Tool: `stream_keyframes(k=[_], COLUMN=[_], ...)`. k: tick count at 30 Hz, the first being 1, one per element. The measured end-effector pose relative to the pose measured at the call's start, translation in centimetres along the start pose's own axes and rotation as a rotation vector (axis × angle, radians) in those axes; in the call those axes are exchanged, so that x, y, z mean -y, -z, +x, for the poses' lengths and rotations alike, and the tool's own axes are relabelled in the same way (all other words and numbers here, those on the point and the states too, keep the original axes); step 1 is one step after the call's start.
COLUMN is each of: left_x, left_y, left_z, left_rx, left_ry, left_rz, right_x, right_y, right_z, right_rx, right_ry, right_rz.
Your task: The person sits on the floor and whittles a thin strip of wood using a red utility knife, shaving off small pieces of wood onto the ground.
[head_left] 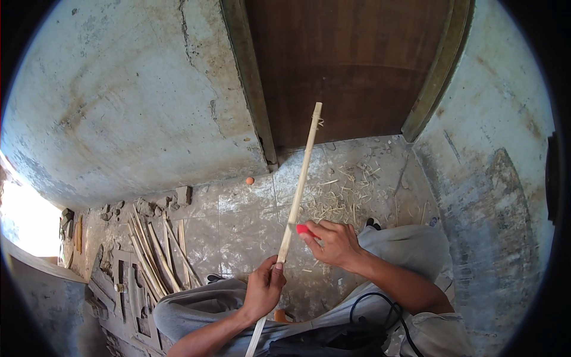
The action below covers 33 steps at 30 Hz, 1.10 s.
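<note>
While clasping a long, pale wooden strip (304, 169) in the left hand (266, 288), with fingers wrapped snugly round it and thumb pressed on top, pinches a red-handled tool (306, 230) in the right hand (334, 243), with fingers bent nearly closed. Rests the tool against the strip just beyond the left hand; cannot tell the exact shape of its working end. Points the strip up and away past both hands, tilted slightly rightward, with a thin curl (321, 122) clinging near the far tip, and extends its near end below the left hand. Shows pale shavings (342, 199) strewn across the grimy tiled floor (241, 238) beyond the right hand, and farther off a brown door (351, 71). Includes, to the left of the left hand, loose wooden strips (163, 257) lying beside a grey openwork panel (132, 297), and, beyond that hand near a wall (148, 119), a small orange ball-like object (250, 181).
</note>
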<state>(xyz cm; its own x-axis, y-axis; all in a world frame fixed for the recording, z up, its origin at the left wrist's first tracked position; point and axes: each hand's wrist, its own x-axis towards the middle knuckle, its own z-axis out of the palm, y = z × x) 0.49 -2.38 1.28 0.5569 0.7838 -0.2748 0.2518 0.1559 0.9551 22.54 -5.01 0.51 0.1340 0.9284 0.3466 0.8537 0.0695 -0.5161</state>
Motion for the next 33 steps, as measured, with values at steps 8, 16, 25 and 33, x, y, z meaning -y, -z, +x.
stream_keyframes(k=[8,16,25,33], left_x=[-0.8,-0.7,-0.4,-0.3], left_y=[-0.2,-0.3,-0.7,-0.9], left_z=[-0.6,-1.5,-3.0,-2.8], left_rx=[0.055,0.065,0.062,0.083], left_ry=[0.018,-0.050,-0.113,-0.175], left_rz=[0.021,0.179,0.318,0.320], right_x=[-2.0,-4.8,-7.0,-7.0], right_y=[1.1,2.2,5.9,8.3], right_z=[1.7,3.1,4.4,4.6], right_rx=[-0.021,-0.160,-0.296,-0.618], right_ry=[-0.103,-0.149,-0.393,-0.504], right_rz=[0.005,-0.032,-0.046,-0.101])
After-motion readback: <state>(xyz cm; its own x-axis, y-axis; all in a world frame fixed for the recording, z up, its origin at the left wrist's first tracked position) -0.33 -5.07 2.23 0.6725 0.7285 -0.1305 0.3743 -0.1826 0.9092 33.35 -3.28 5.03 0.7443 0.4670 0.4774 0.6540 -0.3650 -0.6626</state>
